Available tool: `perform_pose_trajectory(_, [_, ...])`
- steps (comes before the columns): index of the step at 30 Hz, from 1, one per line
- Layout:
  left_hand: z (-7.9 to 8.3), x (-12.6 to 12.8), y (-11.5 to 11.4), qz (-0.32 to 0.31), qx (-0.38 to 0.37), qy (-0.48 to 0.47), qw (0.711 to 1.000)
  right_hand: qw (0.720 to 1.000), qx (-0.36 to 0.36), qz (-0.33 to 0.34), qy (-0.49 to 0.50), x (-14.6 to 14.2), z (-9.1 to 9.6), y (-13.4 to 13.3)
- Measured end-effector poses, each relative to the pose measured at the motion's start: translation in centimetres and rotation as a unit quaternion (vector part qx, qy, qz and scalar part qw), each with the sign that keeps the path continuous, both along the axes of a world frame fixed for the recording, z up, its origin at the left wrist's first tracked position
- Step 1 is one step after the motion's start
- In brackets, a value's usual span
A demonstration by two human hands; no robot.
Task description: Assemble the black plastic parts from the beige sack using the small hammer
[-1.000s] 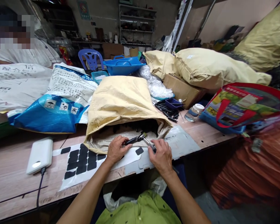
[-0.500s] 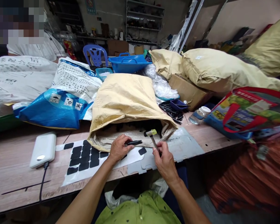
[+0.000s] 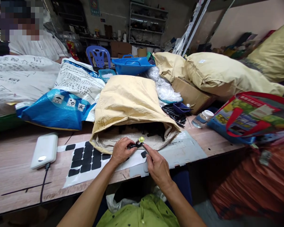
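My left hand (image 3: 122, 150) is closed on a slim black part (image 3: 132, 146) at the mouth of a tan sack (image 3: 127, 97). The part's exact kind is too small to make out. In my right hand (image 3: 158, 166) is a small hammer (image 3: 141, 140) with a yellow-green face, its fingers wrapped round the handle. The hammer's head is at the far end of the black part; whether they touch I cannot tell. Dark pieces (image 3: 153, 130) lie inside the open sack. Below my left hand spreads a white sheet with black rounded pads (image 3: 86, 157).
A white power bank (image 3: 44, 150) with a cable is on the left of the table. To the right are a pile of black parts (image 3: 175, 115), a clear jar (image 3: 202, 119) and a red-handled bag (image 3: 248, 116). A blue-white sack (image 3: 68, 94) lies left. Another person (image 3: 35, 41) is at the back left.
My right hand has swung the hammer left and down, bringing its head to the black part. My left hand stays in about the same place.
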State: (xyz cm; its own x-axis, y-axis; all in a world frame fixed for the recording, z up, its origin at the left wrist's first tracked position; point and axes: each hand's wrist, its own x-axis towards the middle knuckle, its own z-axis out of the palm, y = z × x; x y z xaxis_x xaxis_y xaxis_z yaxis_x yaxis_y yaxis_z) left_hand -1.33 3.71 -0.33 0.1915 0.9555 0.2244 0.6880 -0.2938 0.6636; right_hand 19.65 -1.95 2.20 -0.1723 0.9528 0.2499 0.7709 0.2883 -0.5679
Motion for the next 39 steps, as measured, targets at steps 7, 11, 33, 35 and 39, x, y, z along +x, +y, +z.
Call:
perform_pose_trajectory(7, [-0.1, 0.1, -0.1, 0.003, -0.006, 0.007, 1.000, 0.998, 0.050, -0.019, 0.020, 0.0, 1.3, -0.1])
perform_pose_trajectory(11, [-0.1, 0.2, -0.1, 0.009, -0.003, 0.006, 1.000, 0.999, 0.028, -0.004, -0.022, 0.0, 0.7, -0.4])
perform_pose_trajectory(33, [-0.8, -0.6, 0.2, 0.026, -0.091, -0.264, 0.960, 0.979, 0.077, -0.083, -0.166, 2.2, 0.0, 2.4])
perform_pose_trajectory(35, [-1.4, -0.8, 0.5, 0.023, -0.111, -0.375, 0.920, 0.973, 0.089, -0.088, -0.194, 2.4, -0.6, 2.6])
perform_pose_trajectory(39, [-1.4, -0.8, 0.4, 0.005, -0.133, -0.461, 0.877, 0.971, 0.111, -0.095, -0.191, 2.0, -1.5, 2.2])
